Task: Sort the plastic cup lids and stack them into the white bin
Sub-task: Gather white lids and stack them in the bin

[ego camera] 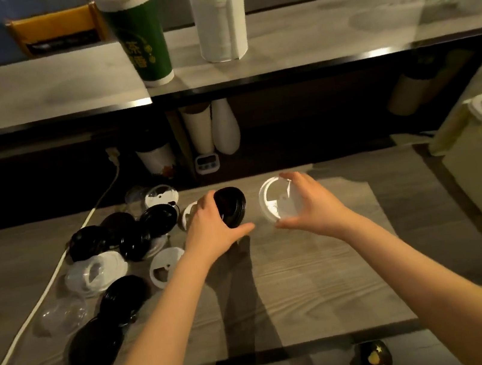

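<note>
Left hand [212, 231] grips black lids [231, 207]; right hand [312, 202] pinches 1 white lid [277, 200] by its rim. Likely light, thin, slippery.

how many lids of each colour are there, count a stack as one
black lids: 7, counting the black stack in the left hand as one
white lids: 5, including the white lid in the right hand
clear lids: 2
total: 14, though overlaps in the pile may hide more
</note>
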Motion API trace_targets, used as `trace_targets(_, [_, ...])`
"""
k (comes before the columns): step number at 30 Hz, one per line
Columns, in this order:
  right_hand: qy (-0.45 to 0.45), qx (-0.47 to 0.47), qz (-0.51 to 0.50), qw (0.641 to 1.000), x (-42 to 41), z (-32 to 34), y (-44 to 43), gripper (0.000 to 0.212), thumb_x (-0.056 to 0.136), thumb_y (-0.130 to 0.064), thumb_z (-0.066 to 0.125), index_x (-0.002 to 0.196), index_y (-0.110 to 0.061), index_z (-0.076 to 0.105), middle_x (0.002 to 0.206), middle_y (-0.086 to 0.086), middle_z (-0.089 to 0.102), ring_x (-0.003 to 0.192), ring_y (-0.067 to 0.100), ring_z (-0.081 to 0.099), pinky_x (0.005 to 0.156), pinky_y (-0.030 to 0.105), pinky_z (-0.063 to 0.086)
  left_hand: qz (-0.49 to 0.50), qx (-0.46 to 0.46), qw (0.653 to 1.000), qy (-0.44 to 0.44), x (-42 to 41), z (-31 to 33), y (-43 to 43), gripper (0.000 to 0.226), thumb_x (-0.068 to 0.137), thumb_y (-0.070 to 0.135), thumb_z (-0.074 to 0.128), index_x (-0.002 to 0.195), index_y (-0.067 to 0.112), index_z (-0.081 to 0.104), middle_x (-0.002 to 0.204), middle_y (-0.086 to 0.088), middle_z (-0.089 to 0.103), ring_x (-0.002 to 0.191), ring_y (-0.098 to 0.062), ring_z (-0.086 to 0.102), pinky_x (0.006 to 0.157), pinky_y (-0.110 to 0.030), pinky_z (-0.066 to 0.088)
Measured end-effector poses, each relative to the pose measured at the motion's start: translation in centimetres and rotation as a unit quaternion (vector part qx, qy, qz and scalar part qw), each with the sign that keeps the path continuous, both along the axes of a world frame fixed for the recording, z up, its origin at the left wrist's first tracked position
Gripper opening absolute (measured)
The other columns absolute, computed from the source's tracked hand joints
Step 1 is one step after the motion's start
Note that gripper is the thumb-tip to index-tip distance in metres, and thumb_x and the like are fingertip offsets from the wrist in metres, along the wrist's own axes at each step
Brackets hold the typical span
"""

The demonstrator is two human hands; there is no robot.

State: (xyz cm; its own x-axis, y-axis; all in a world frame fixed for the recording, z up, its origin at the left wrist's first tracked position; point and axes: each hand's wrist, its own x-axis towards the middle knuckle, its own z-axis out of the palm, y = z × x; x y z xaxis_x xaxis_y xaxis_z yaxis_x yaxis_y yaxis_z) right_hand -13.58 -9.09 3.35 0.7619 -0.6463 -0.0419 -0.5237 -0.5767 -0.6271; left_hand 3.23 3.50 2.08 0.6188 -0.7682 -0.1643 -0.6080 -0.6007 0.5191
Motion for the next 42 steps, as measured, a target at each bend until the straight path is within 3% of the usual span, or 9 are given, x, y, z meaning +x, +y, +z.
trace_targets(4, [-0.023,-0.011,-0.063,0.998,-6.0,2.0,-3.9,0.095,0.068,-0.039,0.08,0.145,-0.017,0.028,0.146,-0.001,0.032,0.132,0.017,0.037,0.107,0.034,0.036,-0.036,-0.042,0.998,0.016,-4.5,2.5,-5.0,0.103,0.067,0.057,0.074,0.145,0.015,0.021,0.145,-0.009,0.033,0.133,-0.026,0.032,0.106,-0.036,0.032])
trace_targets(12, [-0.07,-0.029,-0.206,0.976,-19.8,5.1,-11.7,0.092,0.073,-0.031,0.079,0.147,-0.017,0.026,0.144,0.001,0.033,0.132,0.014,0.033,0.1,0.017,0.024,-0.124,-0.101,0.986,0.044,-15.1,4.3,-15.0,0.092,0.077,0.055,0.064,0.146,0.015,0.018,0.145,-0.005,0.026,0.134,-0.022,0.027,0.111,-0.038,0.028])
trace_targets(18, [-0.068,-0.047,-0.251,0.964,-28.2,5.5,-17.9,0.089,0.072,-0.028,0.08,0.145,-0.017,0.029,0.142,0.001,0.034,0.131,0.015,0.034,0.099,0.021,0.028,-0.175,-0.106,0.979,0.014,-22.4,4.8,-21.5,0.095,0.074,0.051,0.07,0.146,0.015,0.019,0.145,-0.003,0.022,0.135,-0.022,0.022,0.11,-0.035,0.025])
trace_targets(23, [0.067,-0.107,-0.235,0.964,-32.0,6.0,-25.6,0.089,0.07,-0.031,0.078,0.143,-0.015,0.031,0.144,0.006,0.039,0.133,0.024,0.036,0.105,0.037,0.035,-0.174,-0.099,0.979,0.02,-26.3,4.4,-25.2,0.099,0.071,0.047,0.075,0.146,0.016,0.018,0.146,-0.002,0.02,0.136,-0.021,0.022,0.111,-0.035,0.025])
trace_targets(27, [0.257,-0.114,-0.113,0.953,-31.0,5.5,-30.1,0.089,0.071,-0.033,0.076,0.144,-0.013,0.03,0.142,0.009,0.044,0.128,0.026,0.044,0.101,0.036,0.041,-0.152,-0.091,0.984,0.018,-28.2,4.2,-27.0,0.101,0.07,0.048,0.076,0.147,0.017,0.017,0.147,-0.001,0.019,0.136,-0.02,0.021,0.111,-0.035,0.025])
trace_targets(30, [0.341,-0.081,-0.052,0.935,-29.6,3.9,-31.5,0.091,0.071,-0.035,0.076,0.147,-0.016,0.028,0.14,0.006,0.047,0.126,0.026,0.047,0.101,0.038,0.044,-0.144,-0.084,0.986,0.016,-29.1,4.1,-27.8,0.102,0.069,0.049,0.076,0.147,0.019,0.016,0.147,0.0,0.019,0.137,-0.018,0.021,0.111,-0.034,0.025])
trace_targets(35, [0.336,-0.099,-0.032,0.936,-29.1,2.2,-32.6,0.091,0.07,-0.035,0.078,0.146,-0.026,0.028,0.139,0.002,0.048,0.124,0.026,0.049,0.096,0.038,0.047,-0.13,-0.074,0.989,0.008,-29.9,4.4,-28.3,0.103,0.07,0.048,0.076,0.147,0.019,0.016,0.148,0.001,0.018,0.137,-0.018,0.02,0.111,-0.035,0.025])
trace_targets(42, [0.353,-0.133,-0.034,0.925,-31.1,1.0,-32.9,0.087,0.068,-0.059,0.072,0.138,-0.024,0.035,0.134,0.001,0.047,0.12,0.025,0.052,0.091,0.036,0.046,-0.124,-0.071,0.99,0.017,-30.7,4.8,-28.8,0.102,0.07,0.048,0.076,0.147,0.02,0.015,0.148,0.001,0.017,0.137,-0.018,0.02,0.111,-0.036,0.026])
